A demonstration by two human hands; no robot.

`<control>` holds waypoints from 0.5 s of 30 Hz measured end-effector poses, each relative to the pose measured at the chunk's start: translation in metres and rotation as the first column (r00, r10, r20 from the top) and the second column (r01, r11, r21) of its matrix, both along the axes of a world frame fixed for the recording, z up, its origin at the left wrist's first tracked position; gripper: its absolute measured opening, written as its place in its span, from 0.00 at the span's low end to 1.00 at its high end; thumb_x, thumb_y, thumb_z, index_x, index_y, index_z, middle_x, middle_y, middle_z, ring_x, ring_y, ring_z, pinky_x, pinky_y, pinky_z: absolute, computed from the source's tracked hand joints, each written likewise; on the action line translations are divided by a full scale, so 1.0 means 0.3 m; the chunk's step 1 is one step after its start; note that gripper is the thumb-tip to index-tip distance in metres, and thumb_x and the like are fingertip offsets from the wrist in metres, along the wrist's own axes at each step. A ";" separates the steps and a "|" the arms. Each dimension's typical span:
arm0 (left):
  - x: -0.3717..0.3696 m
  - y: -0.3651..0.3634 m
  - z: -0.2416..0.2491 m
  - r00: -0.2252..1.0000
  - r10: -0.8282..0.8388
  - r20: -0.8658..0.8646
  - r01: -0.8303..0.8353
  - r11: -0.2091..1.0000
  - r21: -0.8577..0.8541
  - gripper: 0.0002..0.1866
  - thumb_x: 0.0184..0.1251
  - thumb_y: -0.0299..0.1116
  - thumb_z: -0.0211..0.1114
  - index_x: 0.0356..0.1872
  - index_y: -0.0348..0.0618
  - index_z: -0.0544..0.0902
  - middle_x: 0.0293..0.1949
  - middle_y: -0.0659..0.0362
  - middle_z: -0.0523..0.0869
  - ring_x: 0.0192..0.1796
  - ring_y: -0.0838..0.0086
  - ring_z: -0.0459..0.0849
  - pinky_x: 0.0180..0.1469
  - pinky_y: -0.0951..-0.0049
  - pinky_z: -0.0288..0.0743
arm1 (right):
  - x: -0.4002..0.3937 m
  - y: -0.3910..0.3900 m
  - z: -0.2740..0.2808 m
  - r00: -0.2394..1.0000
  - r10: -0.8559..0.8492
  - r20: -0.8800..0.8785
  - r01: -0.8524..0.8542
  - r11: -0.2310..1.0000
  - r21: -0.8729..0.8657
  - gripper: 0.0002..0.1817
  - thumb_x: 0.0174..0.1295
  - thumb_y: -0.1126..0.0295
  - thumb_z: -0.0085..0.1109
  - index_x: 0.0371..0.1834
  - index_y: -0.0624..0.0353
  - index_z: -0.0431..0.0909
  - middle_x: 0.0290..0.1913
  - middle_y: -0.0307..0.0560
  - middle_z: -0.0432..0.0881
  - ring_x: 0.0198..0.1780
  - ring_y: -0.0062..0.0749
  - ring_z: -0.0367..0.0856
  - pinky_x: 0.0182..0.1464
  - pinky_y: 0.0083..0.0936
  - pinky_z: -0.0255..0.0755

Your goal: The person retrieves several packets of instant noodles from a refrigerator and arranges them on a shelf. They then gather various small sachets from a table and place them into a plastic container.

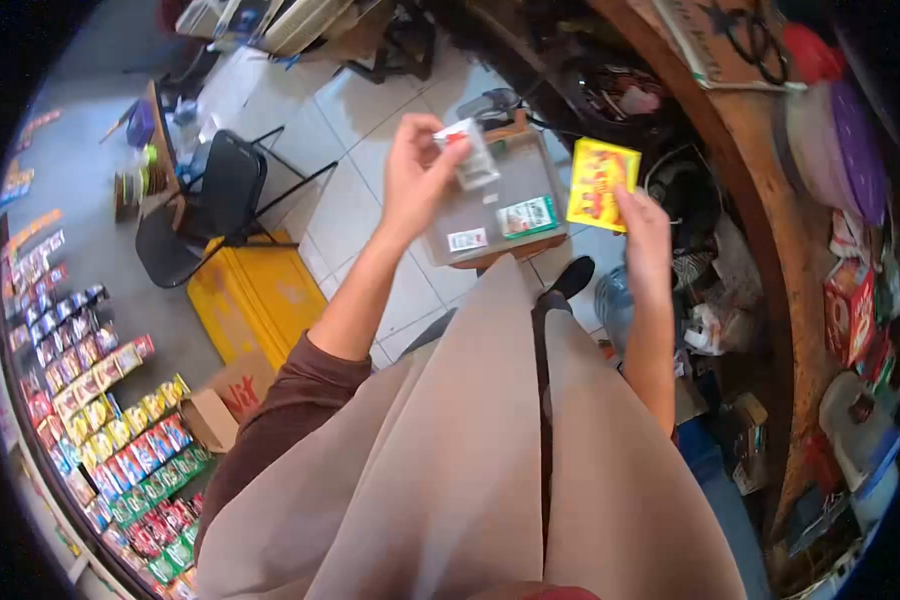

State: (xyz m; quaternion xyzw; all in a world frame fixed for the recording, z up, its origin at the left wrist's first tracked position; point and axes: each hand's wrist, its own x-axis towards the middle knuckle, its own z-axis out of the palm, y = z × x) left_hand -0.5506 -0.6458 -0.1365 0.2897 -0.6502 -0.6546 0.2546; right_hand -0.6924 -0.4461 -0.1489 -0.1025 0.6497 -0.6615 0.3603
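My left hand [417, 172] pinches a small whitish sachet [467, 153] with a red mark, between thumb and fingers. A yellow sachet [600, 185] with red print is held at its lower right edge by my right hand [645, 235]. Below and between the hands is a shallow, greyish plastic container [450, 222]. Inside it lie a green-and-white packet [527, 216] and a small white packet [467, 240]. The print on the packets is too small to read.
Packaged goods [120, 440] hang in rows at left. A black folding chair [232, 185] and a yellow box [250, 300] stand on the tiled floor [410, 295]. At right, a curved wooden counter edge [795, 300] runs beside assorted bags and a red box [850, 310].
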 end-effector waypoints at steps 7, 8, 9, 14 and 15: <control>0.233 -0.146 -0.202 0.966 0.161 0.201 -0.137 0.983 -0.125 0.12 0.56 0.28 0.60 0.40 0.38 0.72 0.38 0.58 0.79 0.35 0.79 0.77 0.34 0.80 0.70 | 0.186 -0.244 -0.272 0.966 0.201 -0.164 -0.173 0.970 0.169 0.08 0.55 0.71 0.56 0.29 0.67 0.74 0.25 0.40 0.74 0.28 0.19 0.70 0.31 0.18 0.65; 0.245 -0.148 -0.231 0.952 0.186 0.245 -0.143 0.973 -0.181 0.10 0.56 0.27 0.59 0.40 0.39 0.73 0.38 0.57 0.80 0.35 0.77 0.77 0.35 0.78 0.71 | 0.208 -0.272 -0.281 0.963 0.182 -0.200 -0.146 0.973 0.180 0.07 0.53 0.73 0.56 0.31 0.66 0.74 0.26 0.42 0.77 0.27 0.22 0.74 0.31 0.20 0.68; 0.251 -0.150 -0.247 0.950 0.195 0.245 -0.154 0.972 -0.177 0.10 0.56 0.27 0.59 0.40 0.39 0.73 0.38 0.57 0.80 0.35 0.77 0.77 0.35 0.78 0.71 | 0.216 -0.296 -0.314 0.961 0.193 -0.200 -0.157 0.970 0.183 0.07 0.53 0.73 0.56 0.31 0.66 0.74 0.26 0.42 0.77 0.27 0.22 0.74 0.31 0.20 0.68; 0.255 -0.151 -0.282 0.945 0.200 0.257 -0.155 0.970 -0.186 0.10 0.56 0.27 0.58 0.38 0.39 0.71 0.36 0.56 0.81 0.32 0.74 0.78 0.34 0.76 0.73 | 0.227 -0.391 -0.370 0.751 0.315 -0.580 -0.232 0.949 0.215 0.06 0.50 0.78 0.53 0.33 0.63 0.73 0.30 0.49 0.79 0.32 0.38 0.79 0.36 0.25 0.71; 0.256 -0.146 -0.277 0.944 0.181 0.275 -0.130 0.972 -0.196 0.09 0.56 0.26 0.58 0.39 0.39 0.71 0.35 0.56 0.80 0.32 0.74 0.78 0.34 0.76 0.73 | 0.226 -0.405 -0.370 0.718 0.340 -0.607 -0.271 0.940 0.207 0.05 0.52 0.78 0.53 0.33 0.63 0.74 0.31 0.48 0.79 0.33 0.34 0.80 0.37 0.23 0.71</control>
